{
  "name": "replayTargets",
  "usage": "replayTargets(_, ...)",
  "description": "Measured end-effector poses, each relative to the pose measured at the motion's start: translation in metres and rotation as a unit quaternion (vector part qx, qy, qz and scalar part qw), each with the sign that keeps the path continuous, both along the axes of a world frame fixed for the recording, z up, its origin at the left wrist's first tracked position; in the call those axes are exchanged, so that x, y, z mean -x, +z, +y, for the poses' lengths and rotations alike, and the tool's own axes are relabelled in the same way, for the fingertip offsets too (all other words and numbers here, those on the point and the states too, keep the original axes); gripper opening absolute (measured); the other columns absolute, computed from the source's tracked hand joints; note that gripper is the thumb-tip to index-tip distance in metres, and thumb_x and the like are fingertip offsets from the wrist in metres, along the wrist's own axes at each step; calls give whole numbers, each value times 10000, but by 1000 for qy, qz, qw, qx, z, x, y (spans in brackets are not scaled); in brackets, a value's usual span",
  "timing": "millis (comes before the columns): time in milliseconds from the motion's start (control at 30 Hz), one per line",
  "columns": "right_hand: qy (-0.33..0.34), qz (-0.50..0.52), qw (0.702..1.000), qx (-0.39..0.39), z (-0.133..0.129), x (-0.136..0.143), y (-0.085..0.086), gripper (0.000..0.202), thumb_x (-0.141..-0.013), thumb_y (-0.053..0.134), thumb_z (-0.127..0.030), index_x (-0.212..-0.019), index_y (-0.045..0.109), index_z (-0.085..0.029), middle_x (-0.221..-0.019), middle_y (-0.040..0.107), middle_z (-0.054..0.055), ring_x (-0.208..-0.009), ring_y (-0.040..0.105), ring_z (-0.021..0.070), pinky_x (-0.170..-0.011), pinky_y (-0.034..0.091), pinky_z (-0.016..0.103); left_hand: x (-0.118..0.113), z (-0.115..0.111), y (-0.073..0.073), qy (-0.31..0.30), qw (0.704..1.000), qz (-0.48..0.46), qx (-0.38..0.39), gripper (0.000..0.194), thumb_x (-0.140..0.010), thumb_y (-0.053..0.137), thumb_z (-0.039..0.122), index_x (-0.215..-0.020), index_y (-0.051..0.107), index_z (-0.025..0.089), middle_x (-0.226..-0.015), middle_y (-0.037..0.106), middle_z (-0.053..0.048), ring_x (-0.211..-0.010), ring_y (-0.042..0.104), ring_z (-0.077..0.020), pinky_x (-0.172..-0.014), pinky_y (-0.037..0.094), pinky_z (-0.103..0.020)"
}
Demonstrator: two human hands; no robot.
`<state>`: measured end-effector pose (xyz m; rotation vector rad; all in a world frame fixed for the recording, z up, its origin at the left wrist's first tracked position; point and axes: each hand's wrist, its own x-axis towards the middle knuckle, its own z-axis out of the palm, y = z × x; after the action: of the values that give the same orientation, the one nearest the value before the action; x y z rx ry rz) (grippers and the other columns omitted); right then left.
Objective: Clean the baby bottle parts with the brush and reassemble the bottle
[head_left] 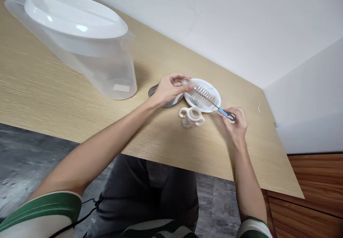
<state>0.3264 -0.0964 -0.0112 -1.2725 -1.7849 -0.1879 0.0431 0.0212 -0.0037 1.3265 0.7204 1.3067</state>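
Pinching the brush (205, 95) by its handle, likely light, stiff and the surest hold behind springy bristles, the right hand (237, 123) is nearly closed, the left hand (168, 88) curled round a clear cup (184, 82), over the plate (218, 94) near the tabletop's (150, 138) far edge

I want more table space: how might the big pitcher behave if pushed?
The pitcher is likely light for its size, its cloudy plastic showing no obvious liquid. Pushed high, it might tip, being tall. Its glossy lid could feel slippery.
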Motion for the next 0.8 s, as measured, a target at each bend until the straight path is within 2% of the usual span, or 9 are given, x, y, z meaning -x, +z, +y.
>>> replayTargets(100,-8,58,998,-1,-1,2,0,170,-854,778,-409,-930,747,-260,-835,698,34,-763,635,193,-688,539,364,-1,-5,4,-27,999,-11,-23,631,-518,977,420,-1044,737,166,-1125,748,-118,-998,695,-232,-921,557,-385)
replayTargets(167,-11,137,991,10,-1,3,-1,180,-873,757,-419,-921,750,-246,-775,675,15,-656,601,156,-596,491,319,-2,-9,7,-39,998,-11,-43,632,-490,988,390,-1026,732,170,-1148,743,-123,-1038,686,-242,-944,550,-397)
replayTargets(267,2,266,962,67,0,4,-1,258,-882,735,-463,-971,694,-224,-657,594,-42,-470,486,96,-452,379,257,-4,-12,8,-48,997,2,-63,608,-507,982,388,-1019,738,166,-1167,741,-131,-1061,678,-243,-947,545,-381)
replayTargets(333,19,309,944,115,0,6,0,331,-873,736,-498,-1035,631,-229,-612,543,-78,-407,433,78,-406,338,234,-5,-12,7,-41,997,9,-58,596,-533,972,415,-1022,744,163,-1154,746,-127,-1028,685,-233,-924,550,-366)
replayTargets(433,29,292,947,130,1,9,0,398,-858,738,-525,-1087,570,-245,-736,604,-50,-447,479,74,-423,378,226,-5,-9,5,3,999,15,-31,591,-549,962,475,-1006,749,167,-1074,763,-104,-954,697,-221,-881,562,-355)
replayTargets(533,22,244,966,85,2,11,-3,445,-790,803,-513,-1071,583,-248,-1005,658,32,-668,624,111,-545,492,244,-4,-5,3,46,999,15,-2,582,-557,943,549,-947,745,165,-969,770,-91,-886,698,-219,-818,573,-347)
replayTargets(633,6,228,973,40,3,12,-8,414,-772,829,-466,-1048,622,-236,-1003,664,46,-867,688,171,-705,570,301,-3,-2,2,55,998,7,29,584,-578,914,605,-905,731,157,-908,764,-94,-831,695,-219,-769,576,-354)
replayTargets(700,-3,230,973,35,3,13,-10,347,-803,807,-452,-1014,644,-230,-934,668,32,-823,697,174,-713,587,326,-3,-2,1,40,999,-2,31,600,-567,926,587,-934,732,154,-954,766,-100,-876,704,-226,-811,578,-360)
replayTargets(800,8,282,957,71,3,14,-9,305,-863,740,-491,-981,642,-228,-780,619,-22,-574,640,128,-541,553,295,-4,-5,1,1,1000,-23,5,644,-517,965,518,-999,739,156,-1078,762,-107,-993,709,-237,-913,567,-360)
